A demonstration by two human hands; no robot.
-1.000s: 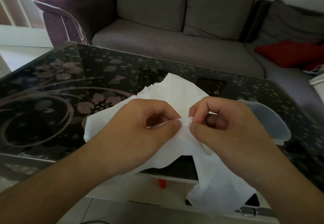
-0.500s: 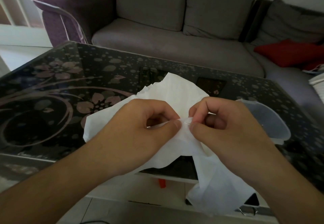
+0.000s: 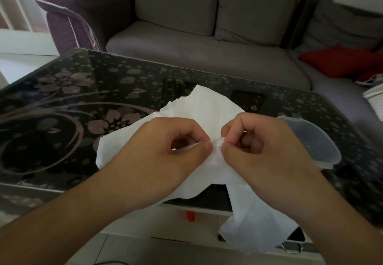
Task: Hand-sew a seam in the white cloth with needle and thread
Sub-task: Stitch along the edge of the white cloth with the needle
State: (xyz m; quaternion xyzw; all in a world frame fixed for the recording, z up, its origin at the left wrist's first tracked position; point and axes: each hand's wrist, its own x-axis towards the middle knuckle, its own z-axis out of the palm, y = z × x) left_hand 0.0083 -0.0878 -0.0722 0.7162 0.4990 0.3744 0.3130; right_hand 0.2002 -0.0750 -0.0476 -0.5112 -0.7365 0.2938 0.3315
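The white cloth point(image 3: 209, 111) lies partly on the dark table and hangs off its near edge. My left hand point(image 3: 165, 150) pinches a folded edge of the cloth between thumb and fingers. Right beside it, my right hand point(image 3: 261, 148) pinches a thin needle point(image 3: 219, 144), whose short metal tip shows between the two thumbs at the cloth's fold. No thread can be made out.
A dark glass table point(image 3: 68, 107) with a flower pattern is under the cloth. A clear plastic container point(image 3: 310, 140) sits at its right, behind my right hand. A grey sofa point(image 3: 207, 42) with a red cushion point(image 3: 339, 61) stands beyond the table.
Almost nothing has changed: both hands keep their pinch at the cloth's fold, with only tiny finger shifts.
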